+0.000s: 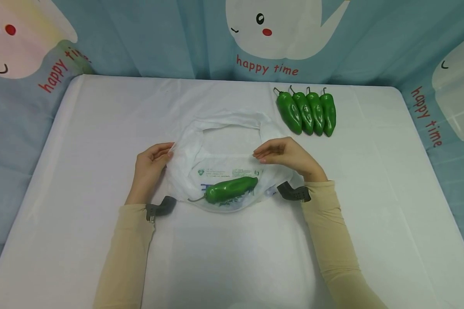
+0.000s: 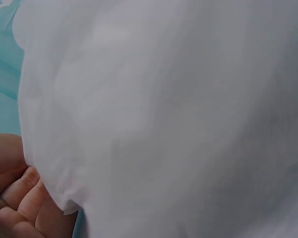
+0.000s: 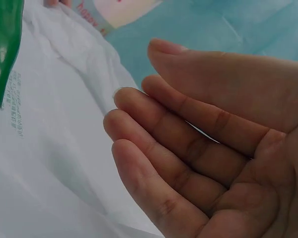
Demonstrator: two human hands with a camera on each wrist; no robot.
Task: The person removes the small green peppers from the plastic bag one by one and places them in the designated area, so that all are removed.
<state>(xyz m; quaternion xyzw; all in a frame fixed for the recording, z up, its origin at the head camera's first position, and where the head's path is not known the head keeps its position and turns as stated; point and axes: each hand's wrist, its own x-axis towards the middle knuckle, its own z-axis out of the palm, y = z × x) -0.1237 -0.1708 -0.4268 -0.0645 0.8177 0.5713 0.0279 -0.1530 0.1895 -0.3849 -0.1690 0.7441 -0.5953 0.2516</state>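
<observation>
A white plastic bag [image 1: 187,165] with green print lies on the table, its mouth spread wide. One green pepper [image 1: 232,189] lies across the bag's lower part, its stem to the left; its tip also shows in the right wrist view. At the bag's left edge my left hand [image 1: 150,169] pinches the plastic between thumb and fingers; the bag fills most of the left wrist view. Above the bag's right side hovers my right hand [image 1: 288,155], fingers gently bent, thumb apart from them, holding nothing. Whether its fingertips touch the plastic I cannot tell.
Several green peppers [image 1: 308,112] lie side by side at the back right, stems pointing away. White cloth covers the table [image 1: 379,206]. A blue curtain [image 1: 185,38] with whale prints hangs around the back and sides.
</observation>
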